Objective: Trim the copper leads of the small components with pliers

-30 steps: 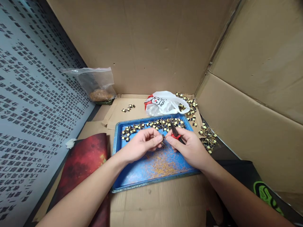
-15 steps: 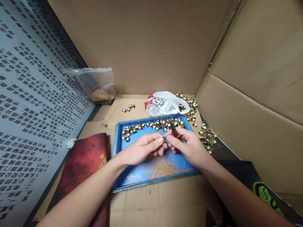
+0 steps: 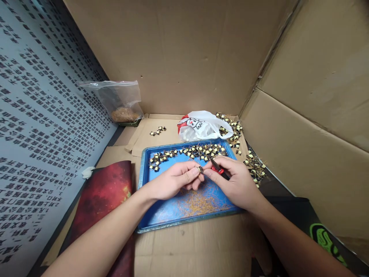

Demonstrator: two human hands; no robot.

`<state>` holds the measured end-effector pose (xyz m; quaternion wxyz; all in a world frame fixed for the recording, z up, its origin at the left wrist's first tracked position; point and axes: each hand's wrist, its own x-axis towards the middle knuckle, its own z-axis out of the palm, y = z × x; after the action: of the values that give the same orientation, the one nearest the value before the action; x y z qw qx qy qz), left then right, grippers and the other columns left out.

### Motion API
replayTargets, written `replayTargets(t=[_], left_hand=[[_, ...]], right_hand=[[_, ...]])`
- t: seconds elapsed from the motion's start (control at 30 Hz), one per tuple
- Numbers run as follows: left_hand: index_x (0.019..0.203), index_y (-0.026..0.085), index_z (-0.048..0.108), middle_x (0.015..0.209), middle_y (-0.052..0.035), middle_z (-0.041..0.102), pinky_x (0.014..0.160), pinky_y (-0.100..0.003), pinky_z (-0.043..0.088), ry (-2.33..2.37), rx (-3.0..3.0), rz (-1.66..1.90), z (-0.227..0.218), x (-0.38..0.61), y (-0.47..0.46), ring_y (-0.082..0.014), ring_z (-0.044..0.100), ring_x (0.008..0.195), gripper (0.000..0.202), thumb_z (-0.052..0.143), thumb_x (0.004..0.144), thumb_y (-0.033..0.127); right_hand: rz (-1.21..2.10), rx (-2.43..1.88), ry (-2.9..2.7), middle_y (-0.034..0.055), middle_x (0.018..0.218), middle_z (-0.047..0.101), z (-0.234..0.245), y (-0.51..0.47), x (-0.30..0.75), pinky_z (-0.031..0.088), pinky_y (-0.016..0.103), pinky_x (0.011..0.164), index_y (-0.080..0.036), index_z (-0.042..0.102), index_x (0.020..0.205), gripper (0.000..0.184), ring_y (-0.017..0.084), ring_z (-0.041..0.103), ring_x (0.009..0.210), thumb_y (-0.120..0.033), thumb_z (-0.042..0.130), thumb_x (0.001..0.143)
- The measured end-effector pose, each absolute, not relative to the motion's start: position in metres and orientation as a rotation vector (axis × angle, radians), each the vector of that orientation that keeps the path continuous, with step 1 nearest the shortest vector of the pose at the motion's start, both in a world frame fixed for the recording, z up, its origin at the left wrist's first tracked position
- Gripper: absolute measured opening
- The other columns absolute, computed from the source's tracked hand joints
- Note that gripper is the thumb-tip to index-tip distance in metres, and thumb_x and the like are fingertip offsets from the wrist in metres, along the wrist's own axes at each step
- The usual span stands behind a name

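Note:
Between thumb and fingers, my left hand point(image 3: 184, 175) pinches a small transformer point(image 3: 200, 169) with a dark body and pins. My right hand point(image 3: 235, 179) is closed around red-handled pliers or cutters point(image 3: 218, 168), whose dark jaws point up and to the left. Its thumb and index fingertips meet close beside the transformer; whether they grip a wire there is too small to tell. Both hands hover over a blue tray point(image 3: 155, 227). Along the tray's back lie several similar transformers point(image 3: 191, 151) with yellow tops and loose wires. Copper-coloured wire clippings point(image 3: 198, 203) are scattered over its front half.
Behind the tray sits a white plastic bag point(image 3: 198, 125). More transformers point(image 3: 255, 167) are heaped to the right, and a few point(image 3: 158, 131) lie at back left. A clear bag point(image 3: 125, 113) holds copper-coloured wire bits. A red patterned mat point(image 3: 105, 188) lies left; cardboard walls point(image 3: 178, 50) enclose the space.
The pliers have tilted in my right hand, their jaws swinging lower and toward the left. My left hand keeps its pinch on the transformer. The whole view has shifted slightly.

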<state>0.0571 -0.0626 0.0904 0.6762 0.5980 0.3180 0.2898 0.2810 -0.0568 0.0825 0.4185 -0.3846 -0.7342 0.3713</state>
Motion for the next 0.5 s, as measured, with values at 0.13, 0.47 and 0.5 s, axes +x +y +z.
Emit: replayTargets(t=[0.13, 0.47, 0.5], left_hand=[[0.09, 0.017, 0.06, 0.072, 0.001, 0.054, 0.06, -0.026, 0.033, 0.716, 1.364, 0.626, 0.0895, 0.056, -0.0619, -0.0119, 0.042, 0.063, 0.048, 0.059, 0.105, 0.062], [0.092, 0.016, 0.06, 0.074, 0.001, 0.054, 0.062, -0.026, 0.035, 0.744, 1.475, 0.604, 0.0911, 0.0555, -0.0607, -0.0124, 0.043, 0.065, 0.047, 0.056, 0.107, 0.06], [0.092, 0.016, 0.06, 0.074, 0.0008, 0.054, 0.062, -0.026, 0.036, 0.745, 1.495, 0.609, 0.0913, 0.0556, -0.0606, -0.0125, 0.044, 0.066, 0.047, 0.056, 0.108, 0.06]], right_hand=[[1.184, -0.94, -1.751, 0.0021, 0.08, 0.069, 0.086, -0.0563, 0.2807, 0.051, 0.031, 0.069, -0.021, 0.073, 0.089, 0.018, 0.018, 0.063, 0.073, -0.036, 0.07, 0.099], [1.31, -0.936, -1.77, 0.0001, 0.077, 0.063, 0.0899, -0.055, 0.2805, 0.048, 0.029, 0.067, -0.02, 0.067, 0.084, 0.019, 0.016, 0.057, 0.071, -0.035, 0.069, 0.096], [1.313, -0.942, -1.775, 0.0, 0.076, 0.063, 0.0899, -0.0551, 0.2805, 0.048, 0.029, 0.066, -0.02, 0.067, 0.084, 0.019, 0.016, 0.057, 0.071, -0.035, 0.069, 0.096]])
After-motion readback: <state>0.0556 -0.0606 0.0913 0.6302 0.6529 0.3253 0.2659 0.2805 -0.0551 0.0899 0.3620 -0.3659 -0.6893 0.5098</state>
